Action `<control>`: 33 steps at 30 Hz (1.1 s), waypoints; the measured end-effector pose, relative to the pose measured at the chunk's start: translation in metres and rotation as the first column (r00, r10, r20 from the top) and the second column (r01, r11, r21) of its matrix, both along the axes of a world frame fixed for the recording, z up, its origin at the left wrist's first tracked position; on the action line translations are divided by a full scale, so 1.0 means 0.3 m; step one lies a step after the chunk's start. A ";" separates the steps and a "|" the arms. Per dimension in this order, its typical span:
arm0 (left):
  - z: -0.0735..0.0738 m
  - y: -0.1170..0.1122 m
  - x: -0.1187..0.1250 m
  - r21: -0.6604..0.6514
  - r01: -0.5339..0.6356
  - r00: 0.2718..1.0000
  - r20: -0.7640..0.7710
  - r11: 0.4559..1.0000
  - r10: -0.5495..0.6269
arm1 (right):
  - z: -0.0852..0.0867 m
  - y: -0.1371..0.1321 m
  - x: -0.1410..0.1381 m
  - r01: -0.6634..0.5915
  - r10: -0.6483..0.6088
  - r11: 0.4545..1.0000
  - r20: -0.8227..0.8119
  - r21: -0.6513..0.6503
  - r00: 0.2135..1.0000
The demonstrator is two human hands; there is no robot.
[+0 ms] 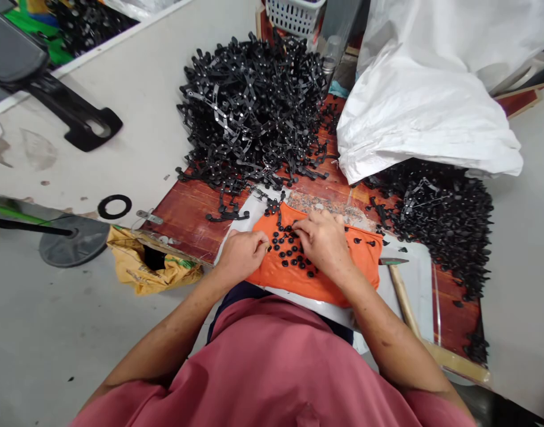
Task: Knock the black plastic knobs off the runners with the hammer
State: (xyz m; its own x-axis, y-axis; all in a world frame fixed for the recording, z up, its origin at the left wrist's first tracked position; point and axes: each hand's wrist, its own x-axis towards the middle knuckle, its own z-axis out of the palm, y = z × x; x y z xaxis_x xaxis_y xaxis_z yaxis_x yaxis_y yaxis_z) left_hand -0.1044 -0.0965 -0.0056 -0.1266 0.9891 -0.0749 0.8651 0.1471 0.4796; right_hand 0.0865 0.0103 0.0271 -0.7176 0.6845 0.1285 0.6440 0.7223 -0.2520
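An orange cloth (329, 284) lies in front of me with several small black round caps (292, 254) scattered on it. My left hand (242, 255) rests at the cloth's left edge, thumb and fingers pinched together; a dark speck shows at the fingertips, too small to name. Over the upper middle of the cloth, my right hand (323, 240) is closed in a pinch among the black caps. What sits between its fingertips is mostly hidden. Just above the caps, a jointed black linkage piece (274, 206) lies at the cloth's top edge.
A tall heap of black jointed linkages (254, 107) stands at the back. On the right, a pile of small black parts (445, 219) spills from a white sack (423, 112). A knife blade (394, 261) and a wooden handle (404, 299) lie right of the cloth. A yellow bag (140, 270) hangs left.
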 end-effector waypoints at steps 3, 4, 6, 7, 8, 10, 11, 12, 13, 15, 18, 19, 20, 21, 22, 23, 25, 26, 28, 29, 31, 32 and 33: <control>0.033 0.036 0.005 0.057 0.014 0.999 -0.034 0.998 -0.012 | -0.008 0.040 -0.009 -0.055 0.055 0.998 0.018 0.032 0.998; 0.044 0.050 0.013 0.077 0.021 0.999 -0.033 0.997 -0.019 | -0.012 0.050 -0.017 -0.092 0.092 0.996 0.025 0.020 0.995; 0.057 0.080 0.036 0.093 0.048 0.998 -0.047 0.994 -0.044 | -0.018 0.067 -0.034 -0.134 0.134 0.991 0.045 0.000 0.990; 0.060 0.095 0.049 0.089 0.063 0.996 -0.070 0.994 -0.057 | -0.020 0.075 -0.042 -0.131 0.131 0.991 0.066 -0.002 0.989; 0.059 0.108 0.061 0.079 0.076 0.993 -0.100 0.994 -0.068 | -0.020 0.083 -0.049 -0.119 0.118 0.993 0.092 -0.002 0.989; 0.053 0.128 0.081 0.054 0.092 0.983 -0.162 0.994 -0.082 | -0.020 0.101 -0.059 -0.095 0.095 0.995 0.135 -0.008 0.986; 0.050 0.134 0.088 0.045 0.098 0.979 -0.186 0.994 -0.088 | -0.020 0.110 -0.063 -0.095 0.096 0.995 0.146 -0.013 0.985; 0.046 0.139 0.093 0.041 0.103 0.974 -0.205 0.994 -0.092 | -0.022 0.119 -0.068 -0.096 0.098 0.995 0.145 -0.022 0.985; 0.044 0.143 0.096 0.039 0.105 0.971 -0.221 0.994 -0.094 | -0.025 0.128 -0.072 -0.093 0.097 0.995 0.136 -0.031 0.986; 0.045 0.148 0.097 0.041 0.103 0.964 -0.250 0.994 -0.090 | -0.033 0.147 -0.081 -0.067 0.072 0.997 0.110 -0.045 0.991; 0.054 0.155 0.093 0.021 0.136 0.954 -0.272 0.990 -0.126 | -0.041 0.180 -0.080 -0.014 0.019 0.997 0.079 -0.070 0.997; 0.057 0.157 0.091 0.005 0.157 0.951 -0.271 0.988 -0.150 | -0.040 0.190 -0.071 -0.004 0.009 0.997 0.070 -0.076 0.997; 0.060 0.160 0.088 -0.013 0.179 0.947 -0.270 0.984 -0.175 | -0.037 0.200 -0.058 0.010 -0.005 0.997 0.062 -0.080 0.998; 0.062 0.162 0.085 -0.029 0.197 0.942 -0.271 0.980 -0.197 | -0.033 0.207 -0.040 0.025 -0.020 0.996 0.052 -0.081 0.998; 0.062 0.163 0.082 -0.039 0.210 0.938 -0.274 0.977 -0.213 | -0.029 0.212 -0.020 0.038 -0.034 0.996 0.042 -0.082 0.999; 0.061 0.165 0.081 -0.044 0.221 0.934 -0.279 0.974 -0.224 | -0.024 0.214 0.001 0.045 -0.043 0.995 0.031 -0.084 0.999; 0.057 0.166 0.081 -0.044 0.237 0.927 -0.288 0.970 -0.240 | -0.018 0.209 0.039 0.039 -0.038 0.995 0.008 -0.096 0.999; 0.055 0.166 0.083 -0.043 0.246 0.925 -0.287 0.968 -0.247 | -0.016 0.202 0.053 0.025 -0.026 0.994 -0.005 -0.107 1.000; 0.053 0.166 0.085 -0.040 0.256 0.925 -0.279 0.966 -0.257 | -0.016 0.182 0.066 -0.016 0.012 0.991 -0.026 -0.132 1.000; 0.055 0.167 0.084 -0.044 0.259 0.927 -0.269 0.965 -0.261 | -0.017 0.171 0.065 -0.037 0.032 0.990 -0.034 -0.137 0.999; 0.067 0.173 0.072 -0.056 0.252 0.938 -0.232 0.966 -0.259 | -0.021 0.149 0.052 -0.075 0.071 0.989 -0.031 -0.124 0.997; 0.076 0.181 0.060 -0.059 0.235 0.947 -0.211 0.970 -0.242 | -0.023 0.140 0.041 -0.091 0.090 0.990 -0.017 -0.105 0.996; 0.087 0.192 0.046 -0.054 0.207 0.957 -0.194 0.977 -0.214 | -0.024 0.131 0.031 -0.106 0.106 0.991 0.003 -0.084 0.994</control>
